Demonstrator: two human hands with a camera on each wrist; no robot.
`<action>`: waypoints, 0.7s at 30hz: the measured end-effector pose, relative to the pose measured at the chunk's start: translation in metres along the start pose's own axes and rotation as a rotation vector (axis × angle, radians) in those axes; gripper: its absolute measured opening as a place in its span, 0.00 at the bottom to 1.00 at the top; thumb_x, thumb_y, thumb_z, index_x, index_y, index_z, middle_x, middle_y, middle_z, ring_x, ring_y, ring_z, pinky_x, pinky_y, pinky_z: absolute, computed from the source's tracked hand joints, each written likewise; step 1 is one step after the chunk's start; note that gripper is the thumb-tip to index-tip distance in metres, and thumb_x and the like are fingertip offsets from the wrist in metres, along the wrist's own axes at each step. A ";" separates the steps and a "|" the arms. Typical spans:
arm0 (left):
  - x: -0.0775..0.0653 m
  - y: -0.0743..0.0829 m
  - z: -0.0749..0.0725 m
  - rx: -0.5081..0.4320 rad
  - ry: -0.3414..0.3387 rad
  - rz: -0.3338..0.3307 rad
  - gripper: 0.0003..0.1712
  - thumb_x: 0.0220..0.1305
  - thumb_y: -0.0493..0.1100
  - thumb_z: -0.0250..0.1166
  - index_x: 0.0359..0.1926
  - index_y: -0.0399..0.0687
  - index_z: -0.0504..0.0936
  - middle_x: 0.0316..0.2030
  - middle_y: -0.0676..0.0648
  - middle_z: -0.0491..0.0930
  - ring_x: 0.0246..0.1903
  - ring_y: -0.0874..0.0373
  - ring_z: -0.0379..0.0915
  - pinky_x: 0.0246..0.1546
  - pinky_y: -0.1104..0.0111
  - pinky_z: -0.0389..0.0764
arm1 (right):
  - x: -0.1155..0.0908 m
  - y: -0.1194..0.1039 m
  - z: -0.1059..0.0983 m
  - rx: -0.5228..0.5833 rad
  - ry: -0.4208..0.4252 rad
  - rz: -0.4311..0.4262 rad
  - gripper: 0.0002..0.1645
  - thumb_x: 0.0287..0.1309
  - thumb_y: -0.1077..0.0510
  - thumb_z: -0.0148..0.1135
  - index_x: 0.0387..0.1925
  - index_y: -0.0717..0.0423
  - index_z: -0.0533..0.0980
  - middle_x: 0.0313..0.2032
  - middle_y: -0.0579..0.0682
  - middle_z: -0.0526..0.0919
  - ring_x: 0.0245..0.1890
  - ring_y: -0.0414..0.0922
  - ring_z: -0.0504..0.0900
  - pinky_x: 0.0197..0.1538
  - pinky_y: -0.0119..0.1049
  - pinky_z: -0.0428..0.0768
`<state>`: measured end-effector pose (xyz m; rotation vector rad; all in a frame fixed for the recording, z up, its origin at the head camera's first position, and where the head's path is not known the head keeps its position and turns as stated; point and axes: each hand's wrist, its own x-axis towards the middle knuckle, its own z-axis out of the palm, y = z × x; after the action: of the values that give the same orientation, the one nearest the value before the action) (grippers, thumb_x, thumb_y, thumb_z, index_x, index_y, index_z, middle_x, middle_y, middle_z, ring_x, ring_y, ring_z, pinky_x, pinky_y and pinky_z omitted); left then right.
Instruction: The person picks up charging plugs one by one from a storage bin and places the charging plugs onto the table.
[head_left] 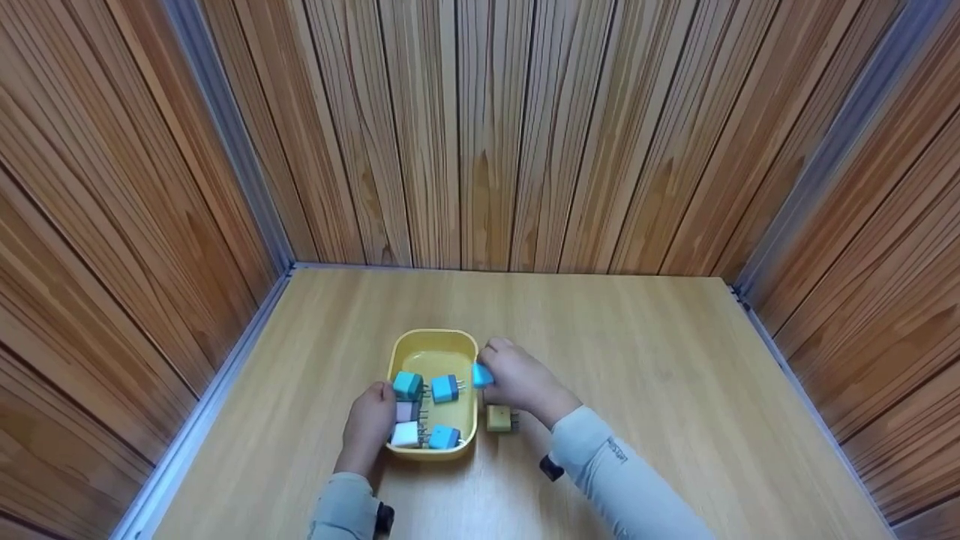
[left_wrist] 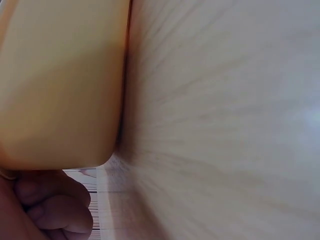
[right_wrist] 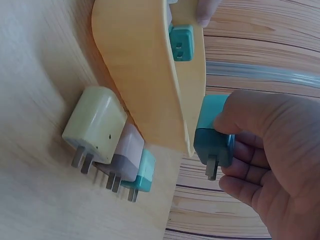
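A yellow plastic bin (head_left: 435, 454) stands on the table, its left rim gripped by my left hand (head_left: 369, 420). Curled fingers of that hand show beyond the bin's wall in the left wrist view. My right hand (head_left: 525, 380) pinches a blue charger plug (right_wrist: 214, 131) with a darker prong end, right at the bin's right rim. Inside the bin lie several plugs: a teal one (head_left: 407, 385), a lilac one (head_left: 406, 411), a white one (head_left: 405, 434) and blue ones (head_left: 444, 388). Outside, along its right wall, sit a pale yellow plug (right_wrist: 97, 122), a lilac-grey plug (right_wrist: 126, 152) and a teal plug (right_wrist: 145, 171).
The wooden table (head_left: 660, 360) is enclosed by wood-panelled walls (head_left: 487, 135) at the back and both sides. Metal strips (head_left: 225, 337) run along the table's side edges. In the head view my right hand covers part of the row of plugs outside the bin.
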<state>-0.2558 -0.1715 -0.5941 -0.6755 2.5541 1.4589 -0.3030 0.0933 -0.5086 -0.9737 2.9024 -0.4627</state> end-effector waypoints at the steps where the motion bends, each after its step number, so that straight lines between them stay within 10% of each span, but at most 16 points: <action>1: 0.000 0.000 0.000 0.006 0.004 0.005 0.25 0.81 0.60 0.42 0.54 0.49 0.77 0.42 0.45 0.76 0.44 0.50 0.73 0.44 0.61 0.73 | 0.000 0.001 0.000 0.002 0.002 0.004 0.30 0.56 0.50 0.76 0.58 0.56 0.77 0.50 0.48 0.76 0.50 0.44 0.75 0.56 0.41 0.80; 12: 0.001 0.002 -0.001 0.087 0.034 0.056 0.21 0.81 0.56 0.45 0.41 0.48 0.77 0.33 0.44 0.73 0.35 0.51 0.71 0.35 0.61 0.70 | -0.005 0.019 0.007 -0.004 -0.022 0.111 0.31 0.58 0.47 0.75 0.59 0.54 0.77 0.50 0.47 0.74 0.49 0.44 0.73 0.57 0.42 0.79; 21: 0.000 0.001 -0.001 0.087 0.023 0.042 0.24 0.81 0.55 0.46 0.59 0.45 0.77 0.43 0.44 0.79 0.43 0.49 0.74 0.45 0.57 0.75 | -0.009 0.037 0.008 -0.024 0.025 0.135 0.25 0.58 0.58 0.75 0.56 0.55 0.78 0.49 0.48 0.75 0.50 0.45 0.74 0.59 0.42 0.79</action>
<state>-0.2564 -0.1716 -0.5929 -0.6333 2.6476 1.3503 -0.3162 0.1247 -0.5281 -0.7728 2.9781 -0.4359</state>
